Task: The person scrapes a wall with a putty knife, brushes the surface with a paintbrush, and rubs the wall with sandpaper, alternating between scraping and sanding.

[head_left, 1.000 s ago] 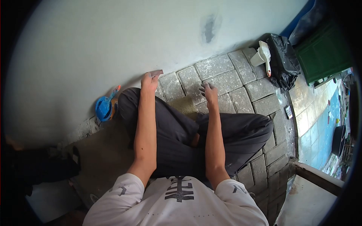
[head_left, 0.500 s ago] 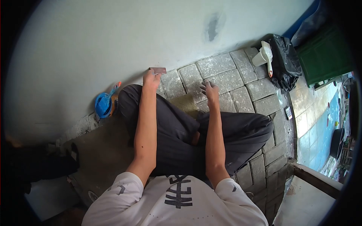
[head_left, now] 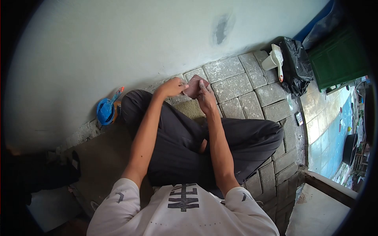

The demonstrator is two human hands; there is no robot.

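A reddish-brown piece of sandpaper (head_left: 192, 88) is held between both hands, above the paving near the wall. My right hand (head_left: 206, 97) grips its right side, with the thumb lying on top and greyish dust on the fingers. At the opposite edge, my left hand (head_left: 173, 87) is closed, its fingertips pinching the sandpaper. The pale wall (head_left: 118, 51) rises just beyond, bearing a dark grey patch (head_left: 221, 30) to the upper right. Below the hands, my crossed legs in dark trousers (head_left: 169, 133) rest on the ground.
On the left by the wall stands a blue container (head_left: 105, 112) with a blue-stained brush (head_left: 117, 94). At right are a white cup (head_left: 269, 63), a paintbrush (head_left: 278, 61), a black plastic bag (head_left: 296, 67) and a green bin (head_left: 338, 59). Grey paving bricks (head_left: 234, 86) cover the ground.
My left hand has brought the sandpaper away from the wall, rightward and down. My right hand has moved left and up and taken hold of it.
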